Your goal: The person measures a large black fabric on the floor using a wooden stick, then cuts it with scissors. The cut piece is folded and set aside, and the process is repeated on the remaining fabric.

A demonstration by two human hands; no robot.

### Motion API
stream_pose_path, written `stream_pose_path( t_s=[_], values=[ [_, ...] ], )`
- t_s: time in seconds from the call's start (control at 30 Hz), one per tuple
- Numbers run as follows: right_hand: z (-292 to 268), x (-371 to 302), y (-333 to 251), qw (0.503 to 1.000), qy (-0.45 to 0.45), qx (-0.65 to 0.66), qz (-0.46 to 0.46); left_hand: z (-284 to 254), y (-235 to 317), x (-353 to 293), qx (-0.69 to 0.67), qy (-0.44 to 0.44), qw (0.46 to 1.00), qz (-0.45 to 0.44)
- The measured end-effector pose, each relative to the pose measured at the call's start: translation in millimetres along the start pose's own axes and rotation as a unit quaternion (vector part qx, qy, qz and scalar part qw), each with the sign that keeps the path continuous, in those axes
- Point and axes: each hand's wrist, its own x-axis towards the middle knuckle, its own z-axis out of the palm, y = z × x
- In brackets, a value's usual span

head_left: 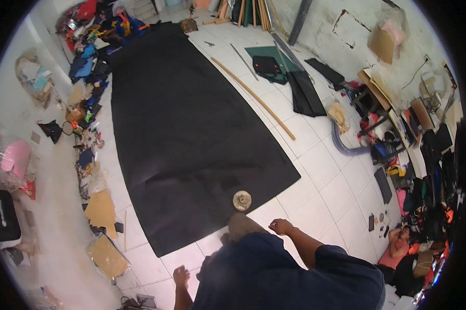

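Observation:
A large sheet of black material (191, 124) lies spread over the floor in front of me. On its near edge sits a round, pale brown disc-like object (242, 200), whose kind I cannot make out. My right hand (280, 226) is in the air just right of my knee, near that disc. Its fingers are curled together, and anything in them is hidden or too small to name. Low at my left side hangs my left hand (181, 277), its fingers loosely apart and nothing seen in them. Neither hand touches the sheet.
A long wooden stick (253, 98) lies along the sheet's right side on white tiles (321, 181). Black fabric pieces (305, 93) lie farther right. Heaped scraps (86, 67) line the left wall. A person (395, 248) is at the lower right beside piled materials.

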Motion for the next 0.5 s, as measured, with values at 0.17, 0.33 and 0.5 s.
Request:
stream_pose_path(
  t_s=[0.17, 0.33, 0.5],
  values=[
    [-32, 33, -60, 0.986, -0.059, -0.011, -0.157, 91, 77, -53, -0.021, -0.118, 0.978, 0.172],
    [-7, 25, -38, 0.891, -0.259, -0.065, -0.367, 159, 38, -94, 0.431, -0.236, 0.844, 0.214],
    [36, 23, 62, 0.871, -0.271, -0.207, -0.354, 215, 10, -122, 0.499, -0.346, 0.774, 0.180]
  ],
)
